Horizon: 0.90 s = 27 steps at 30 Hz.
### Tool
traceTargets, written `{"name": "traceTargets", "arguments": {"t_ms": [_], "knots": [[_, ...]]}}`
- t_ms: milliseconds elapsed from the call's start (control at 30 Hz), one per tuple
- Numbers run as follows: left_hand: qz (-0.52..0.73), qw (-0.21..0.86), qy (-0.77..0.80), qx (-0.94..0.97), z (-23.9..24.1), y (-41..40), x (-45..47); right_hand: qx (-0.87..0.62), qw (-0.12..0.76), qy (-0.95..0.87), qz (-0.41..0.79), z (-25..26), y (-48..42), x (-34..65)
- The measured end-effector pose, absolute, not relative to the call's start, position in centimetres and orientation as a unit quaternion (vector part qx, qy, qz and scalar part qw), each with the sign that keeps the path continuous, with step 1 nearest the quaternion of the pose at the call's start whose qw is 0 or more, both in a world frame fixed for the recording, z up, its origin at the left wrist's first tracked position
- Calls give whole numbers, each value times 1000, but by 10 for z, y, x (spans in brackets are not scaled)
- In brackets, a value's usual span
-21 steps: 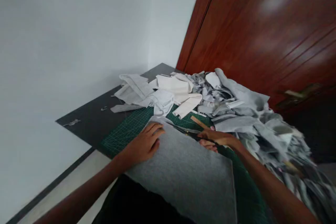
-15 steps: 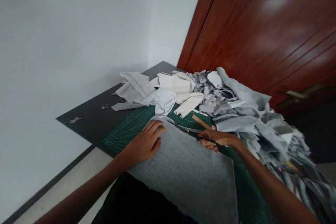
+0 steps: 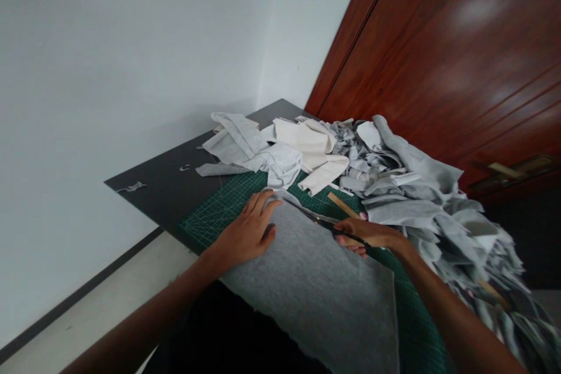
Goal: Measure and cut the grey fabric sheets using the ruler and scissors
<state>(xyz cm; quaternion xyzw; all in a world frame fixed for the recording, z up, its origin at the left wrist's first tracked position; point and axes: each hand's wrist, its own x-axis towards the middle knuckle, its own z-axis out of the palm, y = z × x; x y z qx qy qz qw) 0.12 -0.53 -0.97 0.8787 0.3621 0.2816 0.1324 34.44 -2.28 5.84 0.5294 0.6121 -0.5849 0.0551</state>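
A large sheet of grey fabric (image 3: 324, 286) lies over a green cutting mat (image 3: 219, 210) and hangs off the table's near edge. My left hand (image 3: 249, 228) lies flat on the sheet's far left corner, fingers stretched out. My right hand (image 3: 363, 234) is closed round the handles of dark scissors (image 3: 318, 220), whose blades run along the fabric's far edge towards the left hand. A thin strip of grey fabric lies along that edge beside the blades.
A heap of white and grey fabric scraps (image 3: 394, 181) covers the far and right side of the dark table (image 3: 162, 181). A wooden ruler (image 3: 342, 204) lies on the mat. A white wall stands left, a reddish-brown door (image 3: 460, 52) right.
The view has shifted a little to the right and up. Both hands stay in about the same places on the fabric, the scissors still along its far edge.
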Motion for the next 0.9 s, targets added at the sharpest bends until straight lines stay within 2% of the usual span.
{"name": "traceTargets", "arguments": {"t_ms": [500, 733, 900], "knots": [[298, 130, 377, 867, -10, -4, 3, 557, 90, 664, -491, 64, -27, 341], [302, 134, 385, 862, -9, -4, 3, 581, 102, 716, -374, 68, -28, 333], [309, 142, 385, 858, -9, -4, 3, 581, 88, 716, -377, 67, -28, 333]]}}
